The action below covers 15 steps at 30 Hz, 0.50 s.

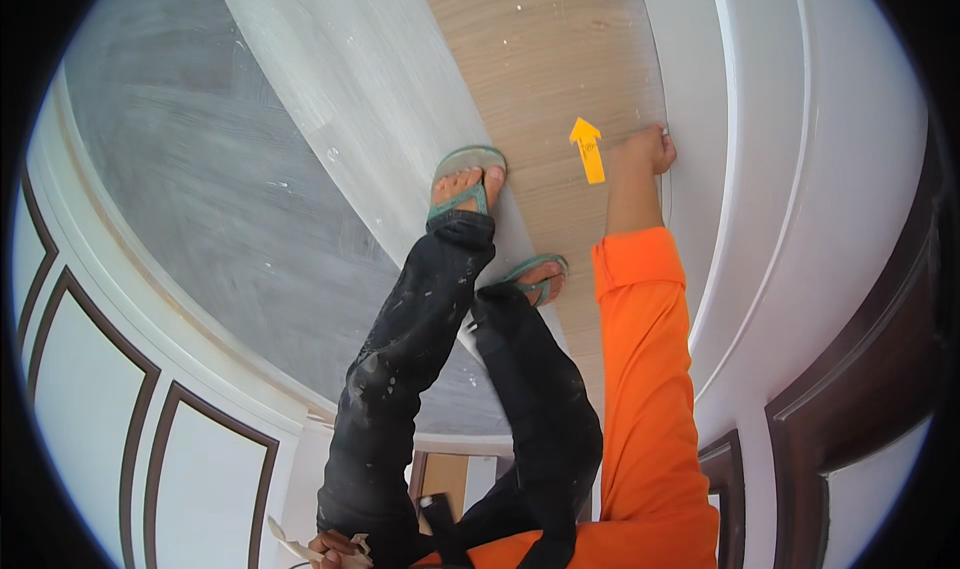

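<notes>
My right hand (645, 151) reaches down to the seam between the wood-look floor (540, 59) and the white baseboard (690, 99). Its fingers are closed at the seam, with a tiny pale spot at the tips; what they hold, if anything, I cannot make out. Low at the left, partly cut off by the picture's edge, my left hand (332, 547) is closed round a pale, thin, curved strip (290, 541) with a ragged whitish piece beside it. On the floor just left of my right hand lies a yellow-orange arrow marker (588, 152).
A pale grey strip (350, 59) of floor runs beside the wood-look planks, with a dusty dark grey area (210, 139) further left. My sandalled feet (468, 181) stand across these strips. White walls with brown-framed panels (205, 469) rise left; dark brown frames (790, 449) stand at lower right.
</notes>
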Each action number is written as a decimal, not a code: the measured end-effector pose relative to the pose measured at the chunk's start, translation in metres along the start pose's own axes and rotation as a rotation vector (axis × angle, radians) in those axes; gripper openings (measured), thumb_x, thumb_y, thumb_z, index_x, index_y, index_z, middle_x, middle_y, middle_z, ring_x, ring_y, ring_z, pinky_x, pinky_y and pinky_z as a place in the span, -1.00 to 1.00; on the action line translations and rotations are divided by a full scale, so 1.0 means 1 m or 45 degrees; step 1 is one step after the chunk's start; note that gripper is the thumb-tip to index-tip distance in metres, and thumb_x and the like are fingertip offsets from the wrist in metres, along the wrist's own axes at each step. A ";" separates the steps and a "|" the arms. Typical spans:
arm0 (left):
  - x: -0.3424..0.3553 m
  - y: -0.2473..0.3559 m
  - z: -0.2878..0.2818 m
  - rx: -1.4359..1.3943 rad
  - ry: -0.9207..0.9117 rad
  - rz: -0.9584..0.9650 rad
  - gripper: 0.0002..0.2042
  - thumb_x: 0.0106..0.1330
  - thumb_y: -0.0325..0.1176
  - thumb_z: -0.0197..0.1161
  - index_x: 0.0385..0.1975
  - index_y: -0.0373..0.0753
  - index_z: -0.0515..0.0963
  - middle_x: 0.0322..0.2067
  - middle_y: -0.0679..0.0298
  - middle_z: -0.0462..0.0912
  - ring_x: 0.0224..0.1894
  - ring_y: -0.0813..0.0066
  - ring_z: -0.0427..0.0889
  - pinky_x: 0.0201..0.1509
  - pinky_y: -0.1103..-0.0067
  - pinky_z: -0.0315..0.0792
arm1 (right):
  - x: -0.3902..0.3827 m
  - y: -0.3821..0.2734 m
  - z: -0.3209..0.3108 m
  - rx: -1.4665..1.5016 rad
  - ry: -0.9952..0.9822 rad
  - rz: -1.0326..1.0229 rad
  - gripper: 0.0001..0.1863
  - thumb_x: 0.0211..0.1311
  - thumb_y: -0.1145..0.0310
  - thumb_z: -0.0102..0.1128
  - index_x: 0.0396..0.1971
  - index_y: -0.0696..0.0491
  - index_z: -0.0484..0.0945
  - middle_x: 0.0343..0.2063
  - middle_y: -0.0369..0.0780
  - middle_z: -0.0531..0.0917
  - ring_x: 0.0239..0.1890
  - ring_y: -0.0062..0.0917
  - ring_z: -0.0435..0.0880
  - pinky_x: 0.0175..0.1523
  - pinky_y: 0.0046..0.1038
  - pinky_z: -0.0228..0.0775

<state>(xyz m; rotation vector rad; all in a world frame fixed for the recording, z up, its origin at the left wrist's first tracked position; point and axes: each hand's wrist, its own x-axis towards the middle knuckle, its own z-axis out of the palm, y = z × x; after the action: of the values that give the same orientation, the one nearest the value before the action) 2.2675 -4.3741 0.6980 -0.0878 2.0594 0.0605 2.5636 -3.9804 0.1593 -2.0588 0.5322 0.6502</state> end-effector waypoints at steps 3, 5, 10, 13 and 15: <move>-0.010 -0.003 -0.008 0.066 0.023 0.064 -0.74 0.16 -0.14 0.16 -0.42 -0.24 0.42 -0.46 0.16 0.47 -0.49 0.33 0.47 -0.47 0.47 0.37 | 0.012 -0.009 -0.012 0.038 0.001 0.055 -0.62 0.05 0.36 0.23 -0.13 0.18 0.42 -0.11 -0.10 0.51 -0.10 -0.35 0.51 -0.07 -0.32 0.41; -0.016 -0.016 -0.010 0.079 0.041 0.131 -0.73 0.16 -0.14 0.17 -0.41 -0.24 0.43 -0.45 0.15 0.47 -0.47 0.32 0.47 -0.44 0.45 0.37 | 0.012 -0.008 -0.018 -0.024 -0.033 0.057 -0.64 0.06 0.35 0.20 -0.14 0.19 0.44 -0.13 -0.09 0.53 -0.11 -0.34 0.53 -0.09 -0.33 0.42; 0.000 -0.029 -0.025 0.783 0.142 0.777 -0.75 0.11 -0.19 0.22 -0.46 -0.25 0.44 -0.47 0.19 0.48 -0.47 0.29 0.45 -0.43 0.42 0.34 | 0.060 -0.002 -0.075 -0.215 -0.063 0.071 -0.66 0.08 0.33 0.12 -0.17 0.23 0.48 -0.19 -0.06 0.58 -0.13 -0.33 0.57 -0.12 -0.36 0.44; -0.004 0.029 0.020 0.012 0.071 0.418 -0.75 0.14 -0.19 0.16 -0.53 -0.27 0.43 -0.58 0.21 0.43 -0.57 0.31 0.44 -0.53 0.46 0.32 | 0.076 0.014 -0.126 -0.363 -0.071 0.060 -0.65 0.09 0.31 0.07 -0.19 0.25 0.50 -0.22 -0.04 0.60 -0.14 -0.33 0.60 -0.15 -0.37 0.46; 0.005 0.033 0.021 0.315 0.070 0.660 -0.69 0.22 -0.16 0.02 -0.56 -0.31 0.41 -0.64 0.17 0.40 -0.65 0.38 0.43 -0.63 0.54 0.31 | 0.075 0.018 -0.170 -0.385 0.073 0.003 -0.62 0.08 0.29 0.04 -0.21 0.31 0.48 -0.25 -0.02 0.60 -0.23 -0.26 0.59 -0.16 -0.31 0.43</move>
<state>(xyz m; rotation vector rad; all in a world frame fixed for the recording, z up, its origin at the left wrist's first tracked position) 2.2805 -4.3397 0.6838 0.6033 2.0799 0.1221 2.6522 -4.1433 0.1809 -2.3658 0.4925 0.7099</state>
